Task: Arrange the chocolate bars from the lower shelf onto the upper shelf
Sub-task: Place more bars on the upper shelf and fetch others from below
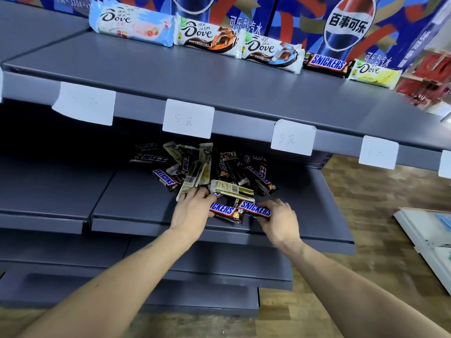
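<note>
The upper shelf carries five bars in a row before Pepsi cartons: four Dove bars and one Snickers; four price tags line its front lip. On the lower shelf, a pile of bars overlaps. Left hand and right hand reach palm-down, fingers each gripping one Snickers bar at the pile's front edge.

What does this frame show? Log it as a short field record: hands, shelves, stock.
left hand: grips a Snickers bar
right hand: grips another Snickers bar
lower shelf: holds a mixed pile of bars
upper shelf: holds a back row of four Dove bars and one Snickers
price tags: on upper shelf edge
</note>
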### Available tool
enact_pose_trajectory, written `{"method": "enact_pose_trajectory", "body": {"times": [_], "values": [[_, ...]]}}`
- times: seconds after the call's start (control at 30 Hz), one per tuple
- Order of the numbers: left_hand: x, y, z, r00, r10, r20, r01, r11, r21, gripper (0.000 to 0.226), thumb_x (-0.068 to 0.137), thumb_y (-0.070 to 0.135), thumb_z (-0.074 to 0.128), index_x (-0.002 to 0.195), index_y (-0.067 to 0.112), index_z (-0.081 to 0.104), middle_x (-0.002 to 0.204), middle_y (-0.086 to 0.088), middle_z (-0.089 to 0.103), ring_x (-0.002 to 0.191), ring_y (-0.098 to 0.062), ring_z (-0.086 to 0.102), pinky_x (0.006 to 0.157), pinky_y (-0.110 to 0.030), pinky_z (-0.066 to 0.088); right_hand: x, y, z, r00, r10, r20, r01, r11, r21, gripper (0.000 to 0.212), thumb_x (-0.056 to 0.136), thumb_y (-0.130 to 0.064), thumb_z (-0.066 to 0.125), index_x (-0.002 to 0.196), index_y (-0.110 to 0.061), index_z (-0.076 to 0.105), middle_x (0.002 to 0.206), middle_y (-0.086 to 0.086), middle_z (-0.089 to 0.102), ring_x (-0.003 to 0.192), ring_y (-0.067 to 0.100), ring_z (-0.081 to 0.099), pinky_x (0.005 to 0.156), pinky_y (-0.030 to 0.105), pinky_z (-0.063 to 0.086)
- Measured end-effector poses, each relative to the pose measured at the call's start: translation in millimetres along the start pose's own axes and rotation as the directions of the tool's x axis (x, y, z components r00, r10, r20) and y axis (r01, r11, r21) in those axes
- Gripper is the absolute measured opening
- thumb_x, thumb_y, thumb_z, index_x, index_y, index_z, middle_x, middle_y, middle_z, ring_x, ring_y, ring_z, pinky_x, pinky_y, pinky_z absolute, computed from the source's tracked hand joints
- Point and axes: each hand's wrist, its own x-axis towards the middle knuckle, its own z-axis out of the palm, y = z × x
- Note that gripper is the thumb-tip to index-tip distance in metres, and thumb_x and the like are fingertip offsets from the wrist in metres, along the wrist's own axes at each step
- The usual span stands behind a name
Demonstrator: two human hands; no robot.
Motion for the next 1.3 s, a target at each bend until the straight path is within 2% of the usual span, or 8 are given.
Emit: {"method": "enact_pose_trajectory", "body": {"times": [0.17, 0.27, 0.5, 0.6, 0.83, 1.03, 1.3], "values": [[-16, 11, -9, 0.999, 0.042, -0.027, -0.046, 0.980, -0.194, 0.033, 0.090, 0.020, 0.063, 0.123, 0.021, 0.057, 0.125, 0.005, 0.056, 0.120, -0.016, 0.044, 0.090, -0.034, 0.046, -12, 4, -15, 0.995, 0.076, -0.067, -0.081, 0.994, -0.077, 0.039, 0.078, -0.021, 0.066, 0.115, -0.032, 0.066, 0.106, -0.005, 0.065, 0.098, 0.023, 0.055, 0.084, 0.035, 0.042], [-23, 18, -15, 0.999, 0.034, -0.039, -0.041, 0.979, -0.202, 0.029, 0.091, 0.024, 0.061, 0.120, 0.024, 0.057, 0.121, 0.008, 0.056, 0.115, -0.014, 0.045, 0.087, -0.031, 0.046, -22, 6, -24, 0.989, 0.099, -0.107, -0.104, 0.994, -0.043, 0.038, 0.078, -0.022, 0.065, 0.115, -0.031, 0.067, 0.106, -0.003, 0.065, 0.099, 0.025, 0.055, 0.083, 0.036, 0.041], [-49, 44, -28, 0.984, 0.082, -0.160, -0.092, 0.994, -0.058, 0.028, 0.077, 0.034, 0.076, 0.103, 0.026, 0.067, 0.101, 0.010, 0.064, 0.107, -0.019, 0.053, 0.086, -0.033, 0.044, -50, 15, -47, 0.985, -0.012, -0.169, 0.019, 0.999, 0.039, 0.033, 0.085, -0.033, 0.070, 0.117, -0.030, 0.065, 0.110, -0.008, 0.066, 0.101, 0.019, 0.056, 0.083, 0.034, 0.039], [-68, 56, -37, 0.978, 0.133, -0.162, -0.135, 0.991, -0.004, 0.029, 0.081, 0.040, 0.072, 0.106, 0.028, 0.065, 0.103, 0.012, 0.062, 0.108, -0.016, 0.051, 0.093, -0.031, 0.040, -69, 16, -59, 0.979, -0.083, -0.187, 0.093, 0.995, 0.046, 0.035, 0.086, -0.035, 0.070, 0.120, -0.030, 0.065, 0.112, -0.009, 0.067, 0.101, 0.019, 0.057, 0.083, 0.034, 0.040], [-122, 86, -73, 0.948, 0.225, -0.226, -0.218, 0.974, 0.054, 0.033, 0.082, 0.045, 0.069, 0.109, 0.028, 0.064, 0.103, 0.014, 0.061, 0.105, -0.013, 0.050, 0.096, -0.028, 0.037, -115, 10, -99, 0.950, -0.165, -0.266, 0.202, 0.973, 0.116, 0.031, 0.084, -0.027, 0.072, 0.115, -0.031, 0.067, 0.110, -0.011, 0.067, 0.098, 0.017, 0.056, 0.086, 0.037, 0.046], [-157, 114, -108, 0.896, 0.289, -0.338, -0.273, 0.957, 0.097, 0.032, 0.073, 0.044, 0.078, 0.097, 0.027, 0.067, 0.092, 0.014, 0.061, 0.094, -0.012, 0.054, 0.088, -0.024, 0.030, -145, -1, -146, 0.909, -0.249, -0.334, 0.294, 0.951, 0.092, 0.034, 0.083, -0.023, 0.073, 0.116, -0.027, 0.068, 0.114, -0.010, 0.068, 0.105, 0.017, 0.057, 0.092, 0.033, 0.045], [-162, 147, -176, 0.799, 0.345, -0.492, -0.299, 0.939, 0.172, 0.032, 0.067, 0.043, 0.081, 0.090, 0.025, 0.068, 0.085, 0.011, 0.063, 0.085, -0.016, 0.056, 0.078, -0.032, 0.044, -147, -18, -229, 0.856, -0.304, -0.419, 0.355, 0.933, 0.049, 0.035, 0.086, -0.028, 0.070, 0.121, -0.030, 0.065, 0.119, -0.011, 0.065, 0.113, 0.015, 0.054, 0.095, 0.034, 0.045]]}}
